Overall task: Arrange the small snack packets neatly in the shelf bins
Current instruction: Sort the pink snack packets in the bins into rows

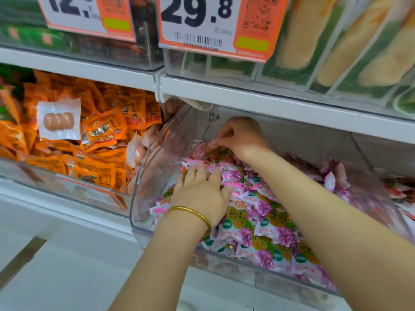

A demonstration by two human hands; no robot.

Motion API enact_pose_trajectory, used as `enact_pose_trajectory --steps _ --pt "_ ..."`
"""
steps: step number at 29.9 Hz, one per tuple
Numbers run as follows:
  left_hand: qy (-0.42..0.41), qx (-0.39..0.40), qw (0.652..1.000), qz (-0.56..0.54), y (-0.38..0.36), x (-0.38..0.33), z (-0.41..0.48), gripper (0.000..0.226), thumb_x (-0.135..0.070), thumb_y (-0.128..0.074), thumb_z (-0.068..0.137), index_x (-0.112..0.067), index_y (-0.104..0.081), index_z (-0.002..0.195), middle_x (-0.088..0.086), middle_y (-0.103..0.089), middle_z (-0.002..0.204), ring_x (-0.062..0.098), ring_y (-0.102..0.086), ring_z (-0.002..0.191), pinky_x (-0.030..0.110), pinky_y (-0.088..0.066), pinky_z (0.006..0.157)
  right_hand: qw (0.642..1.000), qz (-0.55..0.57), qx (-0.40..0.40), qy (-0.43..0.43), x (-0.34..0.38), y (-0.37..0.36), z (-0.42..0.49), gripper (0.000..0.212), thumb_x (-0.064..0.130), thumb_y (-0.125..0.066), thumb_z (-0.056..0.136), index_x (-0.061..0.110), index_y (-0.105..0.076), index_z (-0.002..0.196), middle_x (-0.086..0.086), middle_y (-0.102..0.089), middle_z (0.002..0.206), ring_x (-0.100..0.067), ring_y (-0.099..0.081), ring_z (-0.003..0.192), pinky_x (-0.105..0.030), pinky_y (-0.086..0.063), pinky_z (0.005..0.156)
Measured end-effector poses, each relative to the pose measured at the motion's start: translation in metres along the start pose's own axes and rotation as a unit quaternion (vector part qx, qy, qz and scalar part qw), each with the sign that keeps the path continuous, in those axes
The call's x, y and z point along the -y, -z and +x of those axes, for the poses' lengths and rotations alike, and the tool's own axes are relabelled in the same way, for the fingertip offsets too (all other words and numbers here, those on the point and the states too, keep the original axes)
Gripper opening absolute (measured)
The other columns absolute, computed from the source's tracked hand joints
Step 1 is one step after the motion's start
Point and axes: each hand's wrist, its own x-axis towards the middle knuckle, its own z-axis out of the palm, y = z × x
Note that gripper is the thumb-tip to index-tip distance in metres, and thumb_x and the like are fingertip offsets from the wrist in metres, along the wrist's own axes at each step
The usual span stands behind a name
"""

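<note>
A clear plastic bin (143,176) on the middle shelf is heaped with several small pink-and-white snack packets (265,223). My left hand (199,191), with a gold bangle at the wrist, lies flat on the packets at the bin's left side, fingers straight and spread. Farther back, my right hand (242,135) reaches under the upper shelf and pinches the edge of one pink packet (212,143) at the rear of the pile. My right forearm crosses over the packets on the right.
Left of it, another clear bin (89,187) holds several orange packets (105,129) and a clear pack of sausage balls (58,120). The white shelf edge (269,102) overhangs the bins. Above are price tags (202,25) and yellow-green packs (336,41).
</note>
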Motion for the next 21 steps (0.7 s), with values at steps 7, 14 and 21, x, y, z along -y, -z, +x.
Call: enact_pose_trajectory --steps 7,14,21 --pt "0.006 0.024 1.000 0.011 -0.004 0.004 -0.004 0.059 -0.052 -0.015 0.098 -0.025 -0.011 0.150 0.006 0.008 0.158 0.021 0.007 0.146 0.043 0.004 0.116 0.993 0.086 0.033 -0.069 0.000 -0.026 0.029 0.024 0.019 -0.059 0.092 -0.002 -0.065 0.100 -0.017 -0.070 0.092 -0.029 -0.070 0.082 -0.035 -0.057 0.078" --pt "0.000 0.034 0.999 -0.001 -0.003 0.003 -0.006 0.058 -0.050 -0.016 0.098 -0.025 -0.010 0.150 0.005 0.012 0.158 0.020 0.010 0.146 0.044 0.003 0.117 0.999 -0.051 0.005 0.008 -0.002 -0.043 0.026 0.032 0.003 -0.048 0.093 0.007 -0.047 0.124 -0.012 -0.059 0.110 -0.026 -0.057 0.112 -0.033 -0.045 0.089" --pt "0.000 -0.003 0.999 -0.037 0.004 0.016 -0.010 0.049 -0.041 -0.025 0.100 -0.022 -0.026 0.145 0.004 0.004 0.158 0.020 0.002 0.146 0.044 0.001 0.116 0.992 -0.114 0.045 0.020 -0.002 -0.038 0.021 0.038 0.004 -0.044 0.092 0.011 -0.053 0.128 -0.012 -0.052 0.129 -0.031 -0.051 0.117 -0.030 -0.042 0.088"
